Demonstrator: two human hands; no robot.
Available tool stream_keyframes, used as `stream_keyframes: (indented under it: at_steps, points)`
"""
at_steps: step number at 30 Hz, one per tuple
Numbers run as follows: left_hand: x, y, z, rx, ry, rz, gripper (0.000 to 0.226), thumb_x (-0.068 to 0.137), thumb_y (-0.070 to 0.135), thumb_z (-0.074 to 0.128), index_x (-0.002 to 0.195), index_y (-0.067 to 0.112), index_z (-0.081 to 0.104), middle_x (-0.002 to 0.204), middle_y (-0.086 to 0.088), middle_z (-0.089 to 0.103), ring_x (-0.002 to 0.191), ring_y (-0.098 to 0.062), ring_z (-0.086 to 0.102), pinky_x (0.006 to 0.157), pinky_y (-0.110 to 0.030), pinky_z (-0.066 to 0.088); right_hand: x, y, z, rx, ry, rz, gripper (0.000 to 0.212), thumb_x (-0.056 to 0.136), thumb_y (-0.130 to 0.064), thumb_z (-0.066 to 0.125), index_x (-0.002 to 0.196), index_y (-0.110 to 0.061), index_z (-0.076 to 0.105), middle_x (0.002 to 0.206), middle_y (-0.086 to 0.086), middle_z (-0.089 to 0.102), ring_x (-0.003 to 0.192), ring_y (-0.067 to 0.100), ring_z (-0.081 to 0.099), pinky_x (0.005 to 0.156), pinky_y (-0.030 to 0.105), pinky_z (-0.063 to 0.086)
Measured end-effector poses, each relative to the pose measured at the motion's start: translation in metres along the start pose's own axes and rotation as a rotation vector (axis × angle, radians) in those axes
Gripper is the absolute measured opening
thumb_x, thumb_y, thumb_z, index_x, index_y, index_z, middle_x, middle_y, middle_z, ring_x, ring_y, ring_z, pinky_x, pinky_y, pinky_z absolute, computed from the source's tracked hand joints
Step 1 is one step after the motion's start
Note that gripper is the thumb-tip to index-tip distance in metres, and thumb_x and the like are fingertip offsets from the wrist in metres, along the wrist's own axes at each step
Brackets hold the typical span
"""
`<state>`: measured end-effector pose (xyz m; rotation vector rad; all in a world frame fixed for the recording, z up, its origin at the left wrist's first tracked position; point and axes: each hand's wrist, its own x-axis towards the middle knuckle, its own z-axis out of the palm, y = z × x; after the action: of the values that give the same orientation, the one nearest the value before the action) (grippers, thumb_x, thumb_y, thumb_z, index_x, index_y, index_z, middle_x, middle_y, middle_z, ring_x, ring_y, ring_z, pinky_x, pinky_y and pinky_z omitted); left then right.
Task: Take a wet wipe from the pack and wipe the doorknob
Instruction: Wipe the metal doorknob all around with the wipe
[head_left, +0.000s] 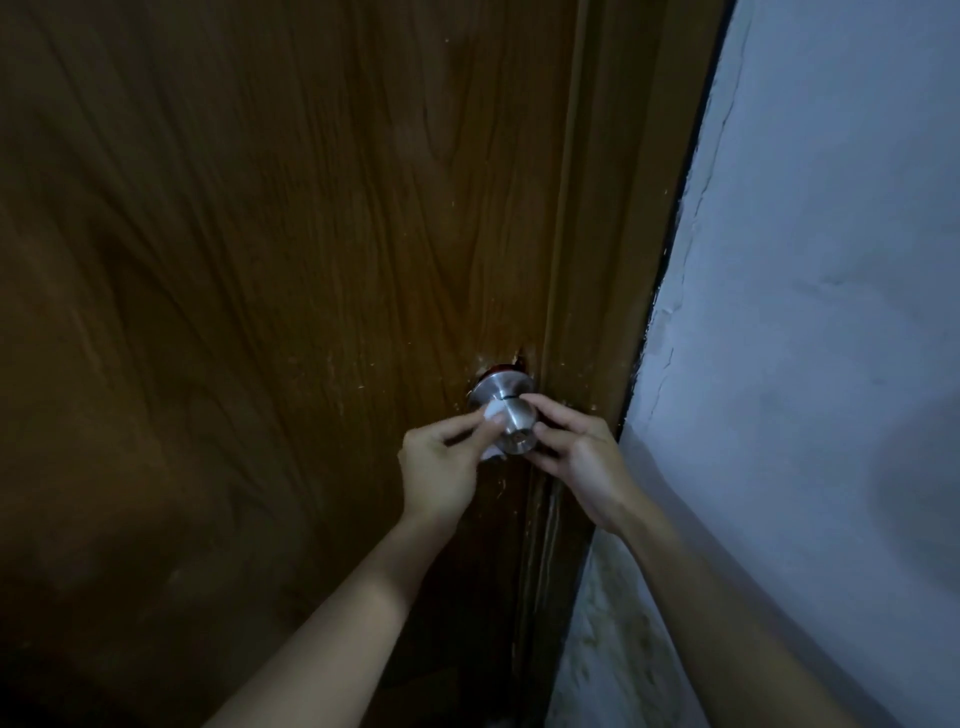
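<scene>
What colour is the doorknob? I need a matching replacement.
Brushed silver metal doorknob, seen in the head view, the only one.

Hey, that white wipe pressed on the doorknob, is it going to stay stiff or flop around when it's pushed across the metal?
Likely floppy: the wet wipe looks crumpled under the left hand, with a bit hanging below. It may slide easily, since the doorknob looks smooth, rounded metal.

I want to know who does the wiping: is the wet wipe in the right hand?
No, the white wet wipe is pinched in the left hand against the doorknob; the right hand only steadies the knob.
</scene>
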<state>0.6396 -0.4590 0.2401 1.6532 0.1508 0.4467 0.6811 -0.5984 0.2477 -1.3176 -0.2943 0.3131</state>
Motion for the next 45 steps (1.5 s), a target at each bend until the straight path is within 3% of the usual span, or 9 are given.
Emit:
stream_keyframes:
  at_steps: [4,9,13,19,22,27,30,35,45]
  points:
    - [-0.006,0.002,0.009,-0.639,-0.041,-0.583,0.028,0.087,0.018,0.056,0.111,0.005,0.062,0.107,-0.014,0.069,0.099,-0.019,0.066,0.087,-0.032,0.052,-0.001,0.0,0.003,-0.015,0.018,0.002,0.04,0.094,0.002,0.04,0.132,-0.007,0.046,0.131,0.009,0.051,0.113,0.017,0.054,0.091,0.029,0.049]
    - [-0.009,0.016,0.013,-1.063,-0.013,-0.788,0.026,0.089,0.01,0.052,0.109,-0.005,0.058,0.112,-0.025,0.065,0.099,-0.029,0.066,0.077,-0.035,0.055,-0.001,-0.003,0.0,-0.152,0.051,-0.015,0.038,0.094,-0.002,0.043,0.129,-0.013,0.051,0.129,0.008,0.055,0.111,0.013,0.056,0.102,0.035,0.043]
    - [-0.019,0.019,-0.001,-0.975,-0.116,-0.735,0.02,0.086,0.006,0.054,0.101,-0.005,0.062,0.105,-0.025,0.068,0.092,-0.025,0.069,0.059,-0.024,0.059,-0.003,-0.005,0.0,-0.141,0.026,0.002,0.038,0.095,-0.002,0.041,0.129,-0.016,0.051,0.122,0.001,0.056,0.107,0.01,0.057,0.092,0.032,0.051]
    - [-0.028,0.008,-0.013,-0.44,-0.185,-0.419,0.031,0.081,0.011,0.061,0.112,0.006,0.064,0.108,-0.015,0.07,0.102,-0.024,0.066,0.092,-0.038,0.051,-0.019,0.011,0.015,-0.025,0.271,-0.04,0.028,0.095,-0.015,0.045,0.122,-0.018,0.053,0.108,-0.002,0.061,0.094,0.014,0.063,0.072,0.031,0.058]
    - [-0.035,0.004,-0.006,-0.258,-0.129,-0.26,0.024,0.077,0.006,0.066,0.1,0.015,0.068,0.1,-0.007,0.072,0.092,-0.016,0.07,0.084,-0.034,0.056,-0.035,0.025,0.023,-0.112,0.464,-0.136,0.018,0.088,-0.027,0.056,0.1,-0.014,0.059,0.089,0.004,0.064,0.075,0.017,0.066,0.054,0.029,0.057]
    - [-0.037,0.004,0.006,-0.201,-0.139,-0.106,0.02,0.074,0.004,0.069,0.094,0.009,0.07,0.091,-0.008,0.074,0.082,-0.014,0.071,0.069,-0.023,0.058,-0.042,0.027,0.021,-0.309,0.327,-0.307,0.017,0.077,-0.015,0.071,0.093,-0.015,0.065,0.086,0.001,0.068,0.076,0.008,0.067,0.059,0.019,0.055]
    - [-0.031,0.005,0.004,-0.177,-0.233,-0.15,0.028,0.071,0.001,0.071,0.096,0.015,0.068,0.098,-0.006,0.072,0.09,-0.015,0.069,0.073,-0.022,0.057,-0.037,0.025,0.015,-0.397,0.416,-0.413,0.013,0.08,-0.004,0.067,0.09,-0.013,0.068,0.084,0.004,0.069,0.072,0.005,0.066,0.056,0.012,0.051]
    - [-0.004,0.007,-0.001,-0.454,-0.003,-0.548,0.031,0.089,0.023,0.048,0.118,0.012,0.057,0.118,-0.008,0.063,0.106,-0.021,0.059,0.083,-0.036,0.046,-0.02,0.011,0.015,-0.645,0.591,-0.758,0.023,0.083,-0.003,0.062,0.106,-0.002,0.067,0.104,-0.001,0.064,0.096,0.001,0.059,0.08,0.004,0.045]
    - [0.009,0.005,-0.002,-0.738,-0.195,-0.613,0.07,0.089,0.055,0.027,0.135,0.003,0.04,0.137,-0.016,0.051,0.13,-0.025,0.042,0.114,-0.042,0.023,0.003,0.043,0.026,-1.333,0.189,-1.014,0.026,0.085,-0.011,0.047,0.1,-0.005,0.068,0.106,0.011,0.071,0.115,0.021,0.056,0.098,0.038,0.045]
